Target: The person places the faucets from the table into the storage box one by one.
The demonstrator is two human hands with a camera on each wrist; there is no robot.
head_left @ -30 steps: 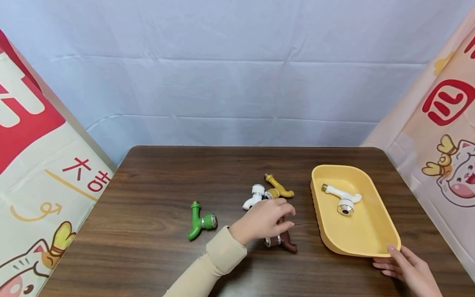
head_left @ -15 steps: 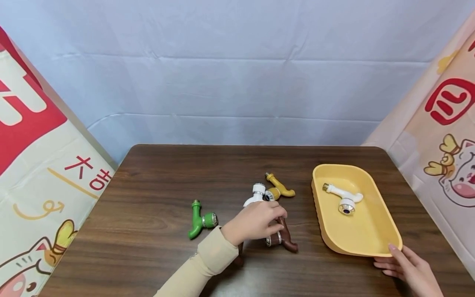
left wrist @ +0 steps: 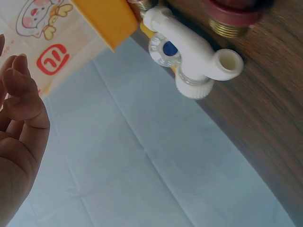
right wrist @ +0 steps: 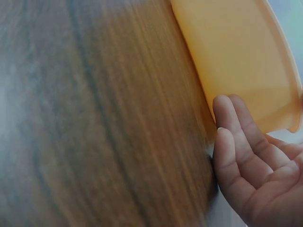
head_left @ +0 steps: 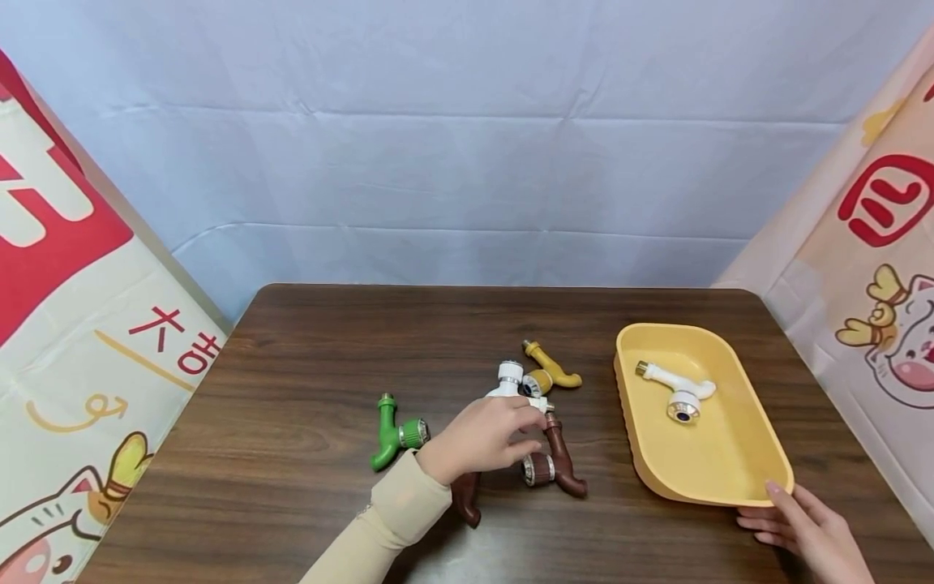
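My left hand [head_left: 485,438] is over the middle group of taps, its fingers loosely bent around nothing. Partly behind it lies a white tap [head_left: 510,377], seen more fully as the white tap [left wrist: 189,52] in the left wrist view. One brown tap [head_left: 565,462] lies just right of the hand; another brown tap [head_left: 467,499] shows partly below the wrist. My right hand [head_left: 806,523] holds the near right corner of a yellow tray [head_left: 715,470], thumb on the rim and fingers against the outer wall [right wrist: 236,61]. Inside the tray lies a second white tap [head_left: 674,385].
A yellow tap [head_left: 552,371] lies behind the middle group, close to the white one. Off to the left is a green tap [head_left: 390,434]. The dark wooden table [head_left: 292,357] ends at a pale cloth backdrop [head_left: 452,178], with printed cloths on both sides.
My left hand has drifted left and slightly nearer, uncovering more of the right brown tap and part of the other brown one. My right hand keeps its hold on the tray.
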